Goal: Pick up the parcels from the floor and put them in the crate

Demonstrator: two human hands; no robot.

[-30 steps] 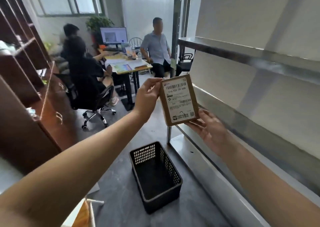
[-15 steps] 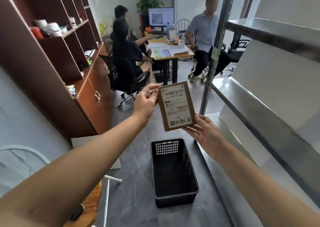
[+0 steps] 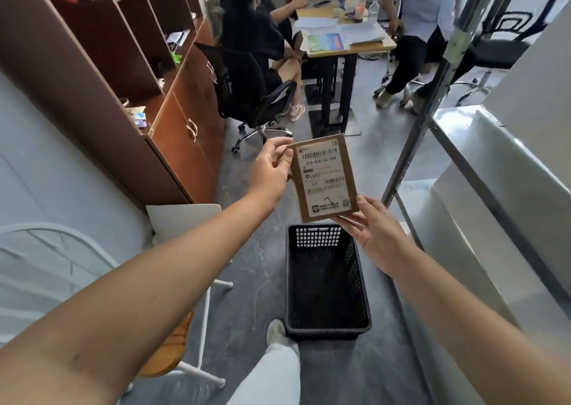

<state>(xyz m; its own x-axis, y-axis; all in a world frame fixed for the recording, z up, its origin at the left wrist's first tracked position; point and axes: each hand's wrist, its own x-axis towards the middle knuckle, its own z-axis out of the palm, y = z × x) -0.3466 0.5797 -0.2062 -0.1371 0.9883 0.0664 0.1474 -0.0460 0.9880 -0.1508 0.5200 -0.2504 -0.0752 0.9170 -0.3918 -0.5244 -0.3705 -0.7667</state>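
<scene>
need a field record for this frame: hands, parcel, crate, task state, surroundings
parcel: flat, brown, white label facing camera, held up clear of the crate
left hand: pinches the parcel's upper left corner
right hand: holds its lower right corner
crate: black, on the floor, no parcel visible inside
task state: parcel not yet in crate
nearby: shoe by the crate's near left corner; rack to the right; cabinet to the left

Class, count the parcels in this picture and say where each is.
1. The parcel is held by the left hand and right hand above the crate, which looks empty. Others may lie out of view.
</scene>
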